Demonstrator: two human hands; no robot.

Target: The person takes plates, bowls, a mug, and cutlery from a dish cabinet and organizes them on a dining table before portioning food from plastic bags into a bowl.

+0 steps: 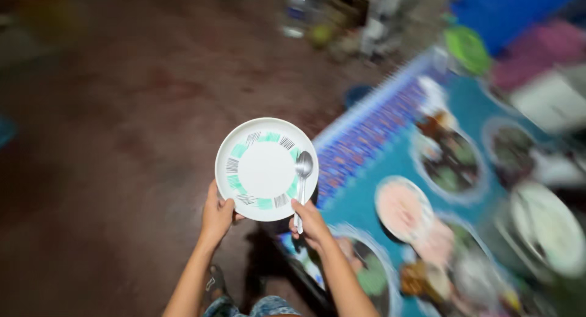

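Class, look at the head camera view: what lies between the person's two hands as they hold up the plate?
In the head view, only the lower rim of the white plate spans between the left hand and the right hand, which also holds a spoon.

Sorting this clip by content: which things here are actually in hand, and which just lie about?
In hand:
white plate, held by left hand and right hand
metal spoon, pinned on its rim

Lying about:
blue mat
dishes of food
pink plate
green lid
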